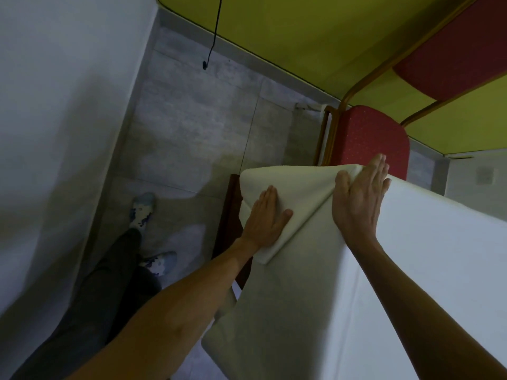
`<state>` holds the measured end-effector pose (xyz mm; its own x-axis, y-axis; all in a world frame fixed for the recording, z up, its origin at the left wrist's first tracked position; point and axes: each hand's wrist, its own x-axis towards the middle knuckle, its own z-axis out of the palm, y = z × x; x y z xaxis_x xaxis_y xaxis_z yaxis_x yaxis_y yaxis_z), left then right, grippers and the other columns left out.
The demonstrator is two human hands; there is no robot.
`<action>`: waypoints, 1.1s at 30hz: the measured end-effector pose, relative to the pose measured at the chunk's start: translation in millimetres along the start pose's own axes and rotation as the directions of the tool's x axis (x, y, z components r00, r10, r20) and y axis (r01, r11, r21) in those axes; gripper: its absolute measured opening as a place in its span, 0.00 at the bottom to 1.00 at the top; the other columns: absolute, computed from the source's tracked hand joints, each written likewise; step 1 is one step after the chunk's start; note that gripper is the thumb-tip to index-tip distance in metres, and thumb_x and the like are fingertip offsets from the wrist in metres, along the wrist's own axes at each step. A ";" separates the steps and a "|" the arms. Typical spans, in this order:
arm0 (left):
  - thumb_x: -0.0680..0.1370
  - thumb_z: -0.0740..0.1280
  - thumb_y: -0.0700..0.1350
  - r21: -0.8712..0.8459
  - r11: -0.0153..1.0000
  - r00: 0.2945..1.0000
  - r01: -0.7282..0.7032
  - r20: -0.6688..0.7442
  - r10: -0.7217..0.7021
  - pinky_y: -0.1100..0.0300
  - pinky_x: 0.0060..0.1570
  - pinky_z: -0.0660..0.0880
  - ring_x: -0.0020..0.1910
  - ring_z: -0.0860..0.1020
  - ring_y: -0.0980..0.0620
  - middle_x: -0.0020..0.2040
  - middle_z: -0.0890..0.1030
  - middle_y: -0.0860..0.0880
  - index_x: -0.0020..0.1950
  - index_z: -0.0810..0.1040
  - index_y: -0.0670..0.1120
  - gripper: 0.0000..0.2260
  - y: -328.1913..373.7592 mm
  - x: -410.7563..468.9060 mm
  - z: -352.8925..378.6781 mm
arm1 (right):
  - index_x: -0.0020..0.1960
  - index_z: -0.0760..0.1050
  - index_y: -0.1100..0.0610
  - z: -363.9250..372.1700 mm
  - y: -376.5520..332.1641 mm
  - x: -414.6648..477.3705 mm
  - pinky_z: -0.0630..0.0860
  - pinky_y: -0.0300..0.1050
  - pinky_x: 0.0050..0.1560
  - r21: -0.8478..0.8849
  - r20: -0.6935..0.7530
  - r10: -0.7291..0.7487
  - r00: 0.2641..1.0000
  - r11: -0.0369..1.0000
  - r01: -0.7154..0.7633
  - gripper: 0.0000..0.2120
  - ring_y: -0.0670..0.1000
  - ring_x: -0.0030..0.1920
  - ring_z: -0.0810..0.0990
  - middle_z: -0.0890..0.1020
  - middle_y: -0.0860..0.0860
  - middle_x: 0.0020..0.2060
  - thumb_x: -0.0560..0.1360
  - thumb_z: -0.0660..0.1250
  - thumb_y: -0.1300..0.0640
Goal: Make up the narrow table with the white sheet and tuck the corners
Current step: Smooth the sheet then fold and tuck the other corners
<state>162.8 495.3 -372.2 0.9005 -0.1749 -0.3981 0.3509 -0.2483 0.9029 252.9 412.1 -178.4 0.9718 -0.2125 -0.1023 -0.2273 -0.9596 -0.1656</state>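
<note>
The white sheet [428, 270] covers the narrow table, which runs from the lower right up to its far end near the middle of the view. A folded flap of the sheet [299, 193] hangs over the table's end corner. My left hand [264, 218] presses flat on that flap against the table's side, fingers straight. My right hand [359, 196] lies flat along the top edge at the corner, fingers straight, holding the fold down. The table's dark wooden frame [230, 215] shows below the flap.
A red padded chair [370, 135] with a wooden frame stands just beyond the table's end. A white wall [55, 105] runs along the left. My legs and patterned socks [142, 209] stand on the grey tiled floor. A black cable [214, 34] hangs against the yellow wall.
</note>
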 end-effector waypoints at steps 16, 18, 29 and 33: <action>0.85 0.54 0.49 0.433 0.774 0.883 -0.462 0.309 0.354 0.46 0.76 0.60 0.79 0.56 0.48 0.80 0.57 0.44 0.81 0.52 0.43 0.26 176.2 13.5 -95.3 | 0.80 0.40 0.63 -36.2 -16.0 -26.8 0.43 0.57 0.80 0.137 0.258 0.055 0.965 0.986 -0.092 0.34 0.59 0.80 0.42 0.45 0.60 0.80 0.84 0.48 0.44; 0.85 0.53 0.50 0.506 0.733 0.884 -0.455 0.355 0.304 0.46 0.76 0.59 0.79 0.55 0.47 0.80 0.56 0.44 0.81 0.51 0.43 0.26 189.1 8.6 -103.6 | 0.80 0.39 0.60 -41.9 -12.7 -44.8 0.42 0.56 0.80 0.171 0.287 0.075 0.955 0.977 -0.128 0.34 0.57 0.80 0.40 0.42 0.57 0.80 0.84 0.44 0.40; 0.84 0.50 0.54 0.577 0.040 0.568 -0.816 0.785 0.247 0.51 0.76 0.45 0.80 0.52 0.45 0.80 0.56 0.45 0.80 0.56 0.45 0.25 217.1 -28.6 -45.8 | 0.80 0.34 0.53 -20.7 24.7 -168.2 0.34 0.52 0.78 0.211 0.161 0.443 0.882 0.858 -0.469 0.34 0.50 0.78 0.30 0.31 0.48 0.78 0.80 0.30 0.36; 0.84 0.50 0.57 0.613 0.001 0.605 -0.790 0.781 0.154 0.49 0.77 0.46 0.80 0.50 0.46 0.81 0.53 0.46 0.80 0.55 0.45 0.27 220.5 -29.4 -45.6 | 0.80 0.35 0.55 -18.6 51.8 -218.9 0.34 0.52 0.78 0.193 0.191 0.566 0.802 0.779 -0.596 0.32 0.50 0.78 0.32 0.34 0.50 0.79 0.83 0.37 0.40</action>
<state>225.4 489.2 -154.0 0.3989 -0.8881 -0.2283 -0.8686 -0.4458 0.2164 29.6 405.5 -146.3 0.6383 -0.6786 -0.3634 -0.7689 -0.5854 -0.2571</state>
